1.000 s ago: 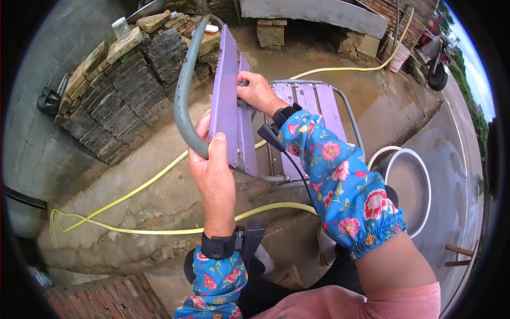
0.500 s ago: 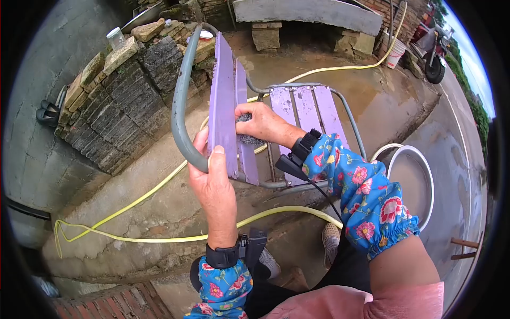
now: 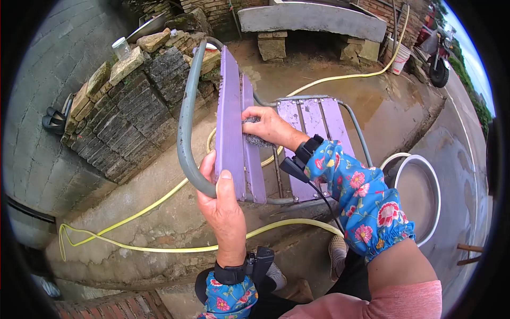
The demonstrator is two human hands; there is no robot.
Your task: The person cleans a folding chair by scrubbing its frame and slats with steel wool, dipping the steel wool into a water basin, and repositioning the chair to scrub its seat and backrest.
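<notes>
A chair with purple slats (image 3: 229,122) and a grey tube frame (image 3: 187,119) stands tilted in front of me. My left hand (image 3: 223,210) grips the lower corner of its backrest, the thumb on the slat and the fingers behind the tube. In my right hand (image 3: 268,127) is a dark grey scouring pad (image 3: 258,140), closed in the fingers and pressed against the backrest slats. The seat slats (image 3: 317,125) lie beyond my right wrist, with dark specks on them. Part of the pad is hidden under my fingers.
A yellow hose (image 3: 154,204) winds over the wet concrete around the chair. To the right stands a metal basin (image 3: 419,194) of murky water. Stacked bricks (image 3: 125,106) with a glass jar (image 3: 121,48) are at left. A stone bench (image 3: 313,21), white bucket (image 3: 399,58) and motorbike (image 3: 438,64) stand farther back.
The chair and both hands appear slightly lower and to the right in view, as does the background. My right hand stays on the backrest with the pad; my left keeps its hold.
</notes>
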